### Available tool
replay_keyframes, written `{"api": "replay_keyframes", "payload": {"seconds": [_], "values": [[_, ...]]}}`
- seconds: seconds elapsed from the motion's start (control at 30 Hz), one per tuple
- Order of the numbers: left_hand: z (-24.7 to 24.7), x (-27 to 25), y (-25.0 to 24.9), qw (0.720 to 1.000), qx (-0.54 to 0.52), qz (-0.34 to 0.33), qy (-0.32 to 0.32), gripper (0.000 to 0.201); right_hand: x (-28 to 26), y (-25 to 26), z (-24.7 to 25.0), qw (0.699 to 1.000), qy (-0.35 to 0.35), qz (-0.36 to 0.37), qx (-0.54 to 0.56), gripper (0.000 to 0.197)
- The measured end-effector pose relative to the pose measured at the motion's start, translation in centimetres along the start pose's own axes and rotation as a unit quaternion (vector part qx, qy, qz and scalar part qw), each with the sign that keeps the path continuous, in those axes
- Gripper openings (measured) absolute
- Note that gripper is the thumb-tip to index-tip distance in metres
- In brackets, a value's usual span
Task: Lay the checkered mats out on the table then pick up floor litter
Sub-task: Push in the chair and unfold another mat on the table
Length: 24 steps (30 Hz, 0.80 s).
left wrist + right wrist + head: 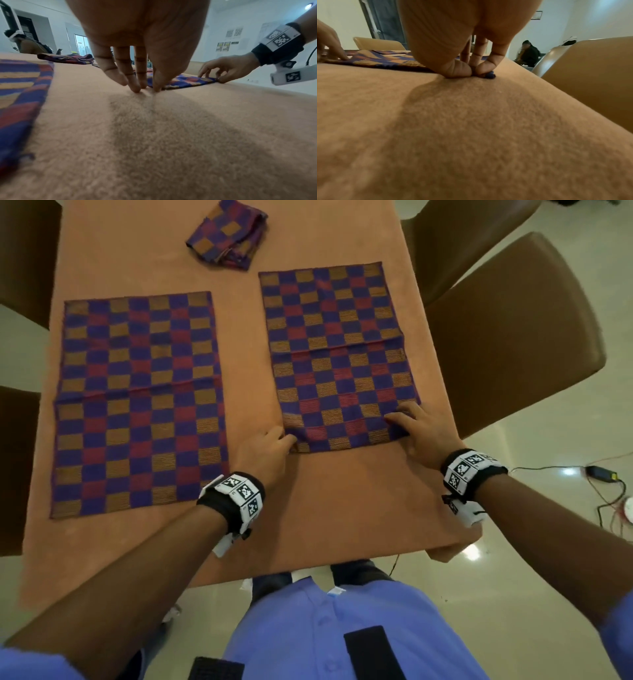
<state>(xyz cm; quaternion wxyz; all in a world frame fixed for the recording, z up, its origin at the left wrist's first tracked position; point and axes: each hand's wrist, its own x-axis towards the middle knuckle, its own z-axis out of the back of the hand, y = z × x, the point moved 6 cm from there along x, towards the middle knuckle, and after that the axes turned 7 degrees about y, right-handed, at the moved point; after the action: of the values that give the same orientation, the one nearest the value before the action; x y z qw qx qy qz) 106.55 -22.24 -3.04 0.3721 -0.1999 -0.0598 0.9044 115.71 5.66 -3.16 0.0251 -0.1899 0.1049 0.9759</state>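
Two flat mats [137,402], one folded stack [227,234]

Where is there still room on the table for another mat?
Bare cloth lies along the near table edge, below the right mat and both hands. Another patch lies at the far left, beyond the left mat, beside the folded mats. Only a narrow strip separates the two spread mats, where the left hand sits.
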Motion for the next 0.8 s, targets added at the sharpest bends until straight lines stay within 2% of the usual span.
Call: {"api": "replay_keyframes", "payload": {"seconds": [0.1, 0.27, 0.4, 0.6, 0.7, 0.8], "values": [[0.2, 0.1, -0.6, 1.000, 0.000, 0.017, -0.013, 0.020, -0.2, -0.5, 0.2, 0.999, -0.008, 0.031, 0.012, 0.050], [1.1, 0.1, -2.1, 0.987, -0.090, 0.114, -0.067, 0.019, -0.4, -2.3, 1.3, 0.993, -0.050, 0.093, 0.058, 0.027], [1.4, -1.7, -3.9, 0.982, -0.109, 0.121, -0.100, 0.017, -1.0, -3.5, 2.4, 0.992, -0.052, 0.090, 0.065, 0.016], [-1.4, -4.4, -5.1, 0.989, -0.065, 0.131, -0.031, 0.020, -4.3, -3.8, -1.0, 0.987, 0.030, 0.111, 0.112, 0.019], [-2.4, -5.1, -5.4, 0.993, -0.002, 0.117, 0.017, 0.028, -5.4, -4.0, -1.7, 0.985, 0.003, 0.105, 0.140, 0.024], [-2.0, -5.0, -5.9, 0.994, 0.012, 0.110, 0.005, 0.022, -6.0, -4.2, -1.6, 0.981, -0.024, 0.081, 0.172, 0.026]]}}
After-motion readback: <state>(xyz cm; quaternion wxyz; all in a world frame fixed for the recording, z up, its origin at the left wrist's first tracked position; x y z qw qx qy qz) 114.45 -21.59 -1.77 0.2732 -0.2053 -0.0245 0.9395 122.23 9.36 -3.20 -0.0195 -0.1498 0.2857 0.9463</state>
